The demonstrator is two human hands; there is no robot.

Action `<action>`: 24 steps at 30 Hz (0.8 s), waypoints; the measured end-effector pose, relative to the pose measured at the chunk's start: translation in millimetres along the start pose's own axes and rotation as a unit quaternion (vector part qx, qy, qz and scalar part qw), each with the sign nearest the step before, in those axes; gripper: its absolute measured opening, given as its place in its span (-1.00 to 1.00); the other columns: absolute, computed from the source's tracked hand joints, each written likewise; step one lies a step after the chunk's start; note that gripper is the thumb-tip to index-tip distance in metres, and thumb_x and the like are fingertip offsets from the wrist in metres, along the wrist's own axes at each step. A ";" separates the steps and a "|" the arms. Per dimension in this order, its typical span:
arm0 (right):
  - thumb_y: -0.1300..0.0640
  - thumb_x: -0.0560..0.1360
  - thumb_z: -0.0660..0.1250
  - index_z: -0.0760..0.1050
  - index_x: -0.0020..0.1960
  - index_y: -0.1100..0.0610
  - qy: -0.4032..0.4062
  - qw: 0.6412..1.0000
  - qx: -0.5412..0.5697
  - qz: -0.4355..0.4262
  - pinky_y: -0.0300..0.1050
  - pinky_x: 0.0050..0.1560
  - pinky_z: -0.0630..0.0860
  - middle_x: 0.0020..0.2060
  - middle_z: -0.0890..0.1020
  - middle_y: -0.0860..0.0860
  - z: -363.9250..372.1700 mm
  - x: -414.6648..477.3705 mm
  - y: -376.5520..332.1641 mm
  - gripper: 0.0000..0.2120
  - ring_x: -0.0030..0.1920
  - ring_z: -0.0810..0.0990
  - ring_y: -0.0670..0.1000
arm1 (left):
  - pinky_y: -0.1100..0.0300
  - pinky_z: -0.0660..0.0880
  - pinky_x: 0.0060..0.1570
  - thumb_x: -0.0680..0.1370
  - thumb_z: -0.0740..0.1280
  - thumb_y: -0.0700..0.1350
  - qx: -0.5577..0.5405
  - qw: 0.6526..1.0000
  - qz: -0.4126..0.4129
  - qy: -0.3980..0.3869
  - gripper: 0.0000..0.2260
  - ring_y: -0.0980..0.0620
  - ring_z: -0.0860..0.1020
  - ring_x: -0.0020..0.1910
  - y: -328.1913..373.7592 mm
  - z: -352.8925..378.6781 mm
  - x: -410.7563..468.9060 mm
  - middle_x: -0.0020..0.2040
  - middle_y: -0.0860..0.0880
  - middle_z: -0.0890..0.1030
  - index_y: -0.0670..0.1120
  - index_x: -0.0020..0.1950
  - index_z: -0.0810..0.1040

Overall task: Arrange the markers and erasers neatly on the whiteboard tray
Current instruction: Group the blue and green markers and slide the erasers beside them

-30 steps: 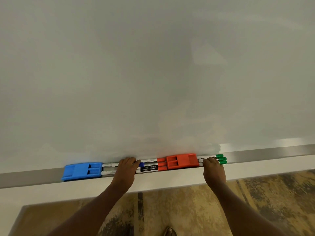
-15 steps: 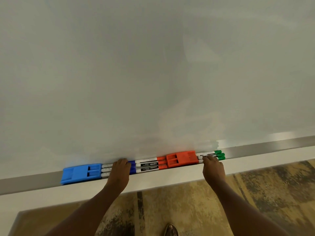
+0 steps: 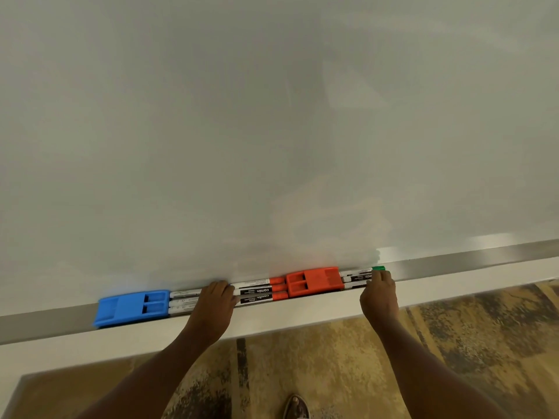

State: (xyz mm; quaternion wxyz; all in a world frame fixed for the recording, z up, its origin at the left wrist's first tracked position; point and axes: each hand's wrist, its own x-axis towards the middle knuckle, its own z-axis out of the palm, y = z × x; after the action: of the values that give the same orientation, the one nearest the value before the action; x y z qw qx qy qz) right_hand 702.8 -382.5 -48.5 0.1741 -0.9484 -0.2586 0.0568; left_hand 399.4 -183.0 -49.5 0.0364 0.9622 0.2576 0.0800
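Observation:
On the metal tray (image 3: 472,261) of the whiteboard, everything lies in one row. From left: a blue eraser (image 3: 131,307), a stack of white markers (image 3: 184,302), three red-capped markers (image 3: 260,291), a red eraser (image 3: 314,281), then green-capped markers (image 3: 358,275). My left hand (image 3: 213,306) rests over the caps of the left markers and hides them. My right hand (image 3: 379,294) covers the green caps, fingertips against them; one green cap (image 3: 378,268) shows above the fingers.
The whiteboard (image 3: 272,131) fills the upper view. Bare tray stretches left of the blue eraser and right of the green markers. Below the tray are a white ledge (image 3: 302,314), patterned carpet (image 3: 332,373) and the tip of a shoe (image 3: 295,408).
My left hand slid left along the tray and now hides the blue caps. My right hand shifted right onto the green caps, covering most of them.

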 end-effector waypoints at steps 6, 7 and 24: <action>0.39 0.51 0.11 0.27 0.25 0.37 -0.027 0.994 0.055 0.088 0.18 0.16 0.38 0.23 0.34 0.31 -13.5 31.2 15.1 -0.69 0.20 0.34 0.31 | 0.00 0.57 -0.19 0.31 0.54 -0.23 -0.049 0.998 -0.036 -0.004 -0.81 -0.14 0.59 -0.24 11.2 -2.3 3.6 -0.22 -0.17 0.62 -0.22 -0.18 0.58; 0.38 0.52 0.10 0.25 0.26 0.37 -0.034 0.993 0.059 0.099 0.17 0.16 0.37 0.24 0.34 0.31 -14.4 36.8 16.9 -0.69 0.21 0.33 0.31 | 0.00 0.56 -0.19 0.31 0.54 -0.23 -0.052 0.998 -0.034 -0.003 -0.81 -0.15 0.58 -0.24 13.1 -3.2 3.9 -0.22 -0.17 0.62 -0.23 -0.17 0.58; -0.09 0.57 0.21 0.22 0.38 0.28 -0.149 0.988 -0.031 0.034 0.13 0.30 0.29 0.28 0.38 0.30 -3.0 45.8 16.9 -0.44 0.29 0.34 0.32 | -0.11 0.56 -0.14 0.22 0.59 -0.24 -0.042 0.996 -0.059 -0.044 -0.67 -0.23 0.60 -0.16 28.8 -2.2 6.3 -0.13 -0.24 0.64 -0.27 -0.09 0.61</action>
State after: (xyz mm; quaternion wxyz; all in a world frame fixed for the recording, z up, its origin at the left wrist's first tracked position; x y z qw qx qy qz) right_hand 750.7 -373.6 -52.6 0.1021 -0.9426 -0.2508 0.1952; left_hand 418.5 -204.6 -43.3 0.0926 0.9455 0.3088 0.0459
